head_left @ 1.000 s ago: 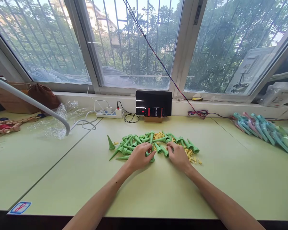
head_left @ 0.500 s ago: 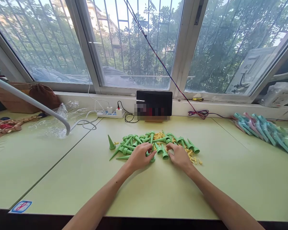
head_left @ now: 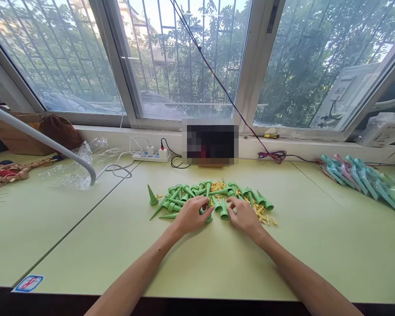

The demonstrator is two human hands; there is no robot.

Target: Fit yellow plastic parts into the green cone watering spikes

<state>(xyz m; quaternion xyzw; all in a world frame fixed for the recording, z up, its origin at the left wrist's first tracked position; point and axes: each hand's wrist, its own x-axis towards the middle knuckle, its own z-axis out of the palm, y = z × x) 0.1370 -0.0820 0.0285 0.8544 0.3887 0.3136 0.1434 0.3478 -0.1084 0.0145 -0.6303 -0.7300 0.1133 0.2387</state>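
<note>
My left hand (head_left: 191,215) is closed around a green plastic plant-watering spike (head_left: 209,218), whose flared base shows below the thumb. My right hand (head_left: 245,216) has its fingers curved, with a gap between thumb and forefinger, right beside another green spike (head_left: 224,211). That spike points away from me; whether the fingertips touch it I cannot tell. Several more green spikes (head_left: 174,207) lie in a loose heap around and beyond both hands. Small yellow plastic pieces (head_left: 218,186) are scattered among them, some (head_left: 266,218) to the right of my right hand.
A lone green spike (head_left: 152,196) stands at the heap's left. Behind are a blurred screen (head_left: 210,142) and a power strip (head_left: 151,155). A white bent tube (head_left: 69,153) crosses the left side. Blue and pink plastic items (head_left: 358,177) lie at the right.
My right hand has shifted slightly, and the green spike beside it has swung a little left to lie straighter. The left hand stays almost still.
</note>
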